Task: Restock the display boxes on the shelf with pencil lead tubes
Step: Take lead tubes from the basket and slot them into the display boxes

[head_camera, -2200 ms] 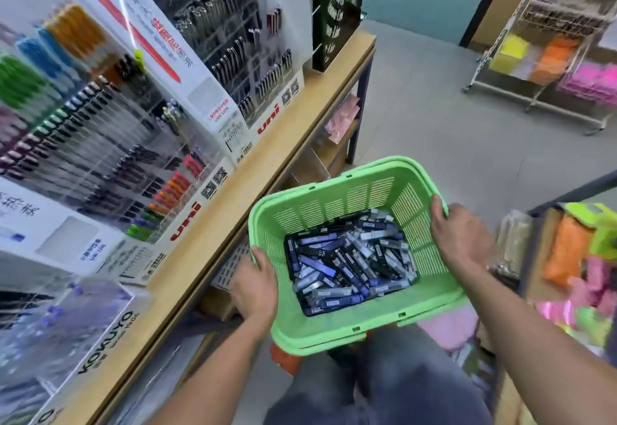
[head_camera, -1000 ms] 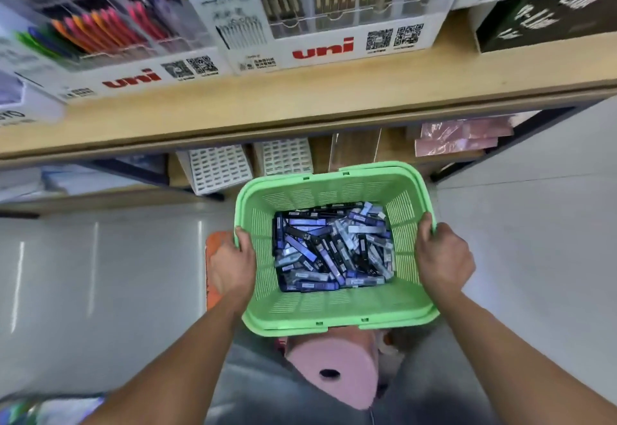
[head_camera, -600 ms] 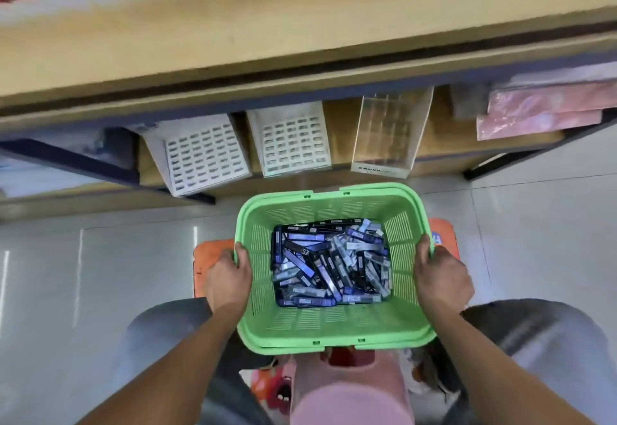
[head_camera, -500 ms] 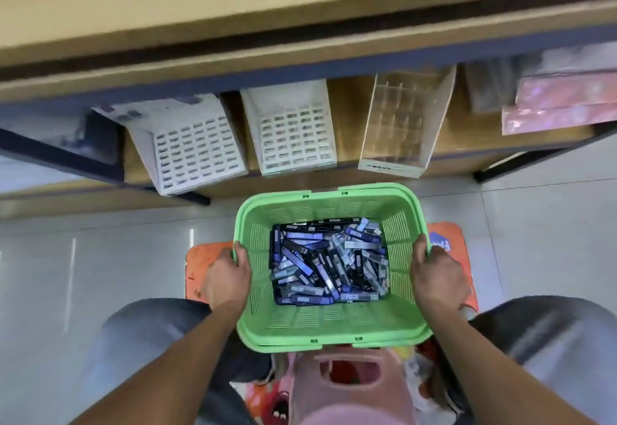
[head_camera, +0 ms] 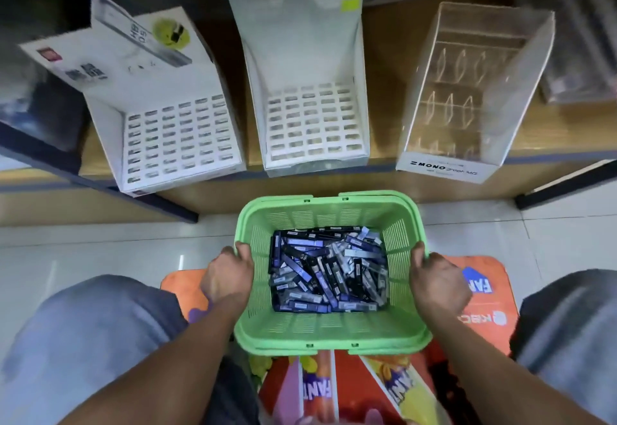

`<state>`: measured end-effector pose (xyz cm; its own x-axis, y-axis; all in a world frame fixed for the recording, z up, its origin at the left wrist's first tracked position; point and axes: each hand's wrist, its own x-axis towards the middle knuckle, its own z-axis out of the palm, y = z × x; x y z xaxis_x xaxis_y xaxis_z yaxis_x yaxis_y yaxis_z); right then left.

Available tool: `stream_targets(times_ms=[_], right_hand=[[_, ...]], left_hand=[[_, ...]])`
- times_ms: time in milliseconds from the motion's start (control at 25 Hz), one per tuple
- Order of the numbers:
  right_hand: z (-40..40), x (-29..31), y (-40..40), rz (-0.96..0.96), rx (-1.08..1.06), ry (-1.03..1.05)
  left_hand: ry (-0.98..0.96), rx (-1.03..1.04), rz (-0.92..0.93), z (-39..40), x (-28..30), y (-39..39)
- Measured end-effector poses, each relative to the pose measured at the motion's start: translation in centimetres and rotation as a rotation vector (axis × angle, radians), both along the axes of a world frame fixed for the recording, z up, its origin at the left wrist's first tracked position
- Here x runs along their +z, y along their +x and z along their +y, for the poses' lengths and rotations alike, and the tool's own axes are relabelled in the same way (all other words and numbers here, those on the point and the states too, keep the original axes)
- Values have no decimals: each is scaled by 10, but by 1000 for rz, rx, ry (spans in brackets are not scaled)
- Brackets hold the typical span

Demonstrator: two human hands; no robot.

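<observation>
view is dropping lower: display boxes now looming closer. both hands, left hand and right hand, are clutching basket of lead tubes; next likely setting it down, freeing one.

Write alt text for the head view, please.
Both hands, left hand and right hand, grip the rim of a green basket full of pencil lead tubes, below a shelf holding two white display boxes and a clear case.
</observation>
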<state>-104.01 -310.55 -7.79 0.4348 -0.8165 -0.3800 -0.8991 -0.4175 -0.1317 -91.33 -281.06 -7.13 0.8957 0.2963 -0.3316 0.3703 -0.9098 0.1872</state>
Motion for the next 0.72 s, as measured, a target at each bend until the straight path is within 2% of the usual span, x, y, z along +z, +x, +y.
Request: stream_targets(times_ms=[120,280,360,520,640,720], right_hand=[[-1,-13,5,-26,12,-32],[3,-22,12,-106,-36,-39],[8,-18,7,-95,-41,-45],[13,-22,6,-232,-7,-101],[15,-23,5,-252,93,-168],[22,-15,11,-281,218,-293]], left_hand=[[37,-12,15,1,-12,7],[71,-127,-45,5,-19,9],[92,-175,-18,9,-16,7],[72,-239,12,6,-6,10],[62,-210,74,6,-1,9],[126,-238,-14,-3,6,6]])
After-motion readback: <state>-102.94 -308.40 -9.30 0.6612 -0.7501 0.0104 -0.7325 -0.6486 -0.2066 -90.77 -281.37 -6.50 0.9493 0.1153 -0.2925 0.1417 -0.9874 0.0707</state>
